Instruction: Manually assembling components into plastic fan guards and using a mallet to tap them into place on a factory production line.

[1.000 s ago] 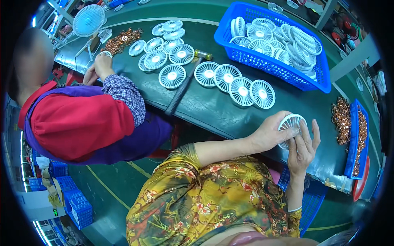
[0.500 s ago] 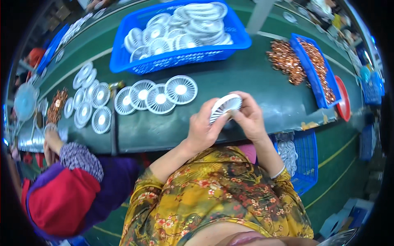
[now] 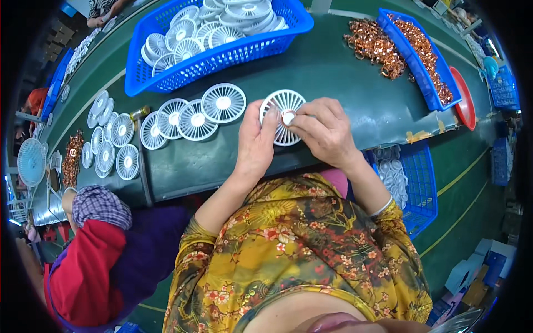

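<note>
A round white slatted plastic disc [image 3: 282, 100] is in my hands above the green worktable, its spoked face turned up. My left hand [image 3: 255, 137] grips the disc's left edge, with the thumb over its slats. My right hand [image 3: 327, 132] pinches a small copper-coloured ring [image 3: 287, 117] at the white hub in the disc's centre. Whether the ring is fully seated round the hub, I cannot tell. Left of my hands, several similar white discs [image 3: 198, 120] lie in an overlapping row.
A blue basket [image 3: 219, 58] full of white discs stands at the back. Copper-coloured rings [image 3: 377, 47] lie heaped beside a blue tray [image 3: 417, 64] at right, near a red dish [image 3: 463, 100]. A co-worker [image 3: 94, 261] sits at left. Another blue basket [image 3: 416, 188] is below the table edge.
The disc was tilted nearly edge-on between both hands; now its face is turned up. My right hand has moved from the rim to the centre. The whole view has shifted slightly.
</note>
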Available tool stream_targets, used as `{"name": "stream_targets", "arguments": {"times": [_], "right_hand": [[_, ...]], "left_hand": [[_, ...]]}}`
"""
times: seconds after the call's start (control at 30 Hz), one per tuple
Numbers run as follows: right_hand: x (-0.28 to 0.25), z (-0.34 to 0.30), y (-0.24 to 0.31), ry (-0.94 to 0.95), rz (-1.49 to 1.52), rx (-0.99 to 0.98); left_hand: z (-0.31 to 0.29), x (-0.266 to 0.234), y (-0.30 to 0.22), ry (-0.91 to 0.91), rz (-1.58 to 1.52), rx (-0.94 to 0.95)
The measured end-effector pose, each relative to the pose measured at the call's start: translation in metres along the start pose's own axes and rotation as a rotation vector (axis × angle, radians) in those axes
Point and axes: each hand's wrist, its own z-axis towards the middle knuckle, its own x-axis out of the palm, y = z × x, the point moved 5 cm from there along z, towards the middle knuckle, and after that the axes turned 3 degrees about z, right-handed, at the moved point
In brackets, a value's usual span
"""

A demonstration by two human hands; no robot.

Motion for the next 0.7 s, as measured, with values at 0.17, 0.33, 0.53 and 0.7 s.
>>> {"name": "stream_targets", "arguments": {"times": [0.17, 0.33, 0.53, 0.7], "right_hand": [[-0.002, -0.004, 0.007, -0.044, -0.017, -0.031], [-0.009, -0.013, 0.010, -0.150, 0.074, 0.098], [-0.006, -0.012, 0.013, -0.152, 0.060, 0.138], [0.004, 0.011, 0.014, -0.069, -0.050, 0.176]], "left_hand": [[-0.007, 0.004, -0.008, 0.000, 0.068, 0.003], [-0.019, 0.005, -0.007, -0.015, -0.070, -0.023], [-0.018, 0.010, -0.005, 0.010, -0.056, 0.033], [-0.013, 0.010, -0.014, 0.003, -0.135, 0.122]]}}
